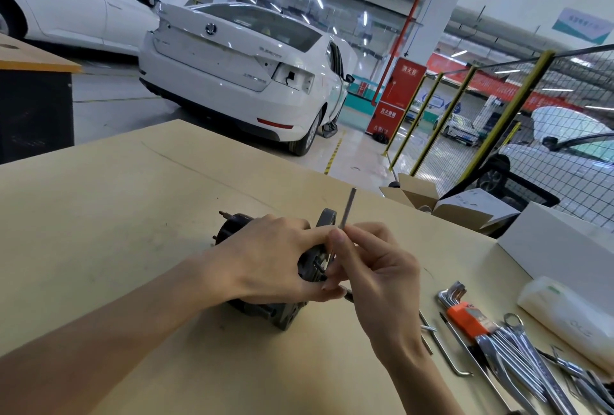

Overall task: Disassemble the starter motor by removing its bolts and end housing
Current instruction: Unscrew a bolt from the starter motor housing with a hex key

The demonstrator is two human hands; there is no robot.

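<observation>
The dark starter motor (pixel 232 228) lies on the tan table (pixel 133 198), mostly covered by my hands. My left hand (pixel 269 258) wraps over its body, fingers curled round the end housing (pixel 327 218). My right hand (pixel 375 268) pinches a thin metal hex key (pixel 349 207) between thumb and fingers; the key stands nearly upright, its lower end down at the motor's end face. The bolt heads are hidden.
A hex key set in an orange holder (pixel 465 313), several wrenches (pixel 518 358) and a loose hex key (pixel 445 353) lie at the right. A white roll (pixel 564 315), a white box (pixel 558 245) and an open cardboard box (pixel 442 205) stand behind them.
</observation>
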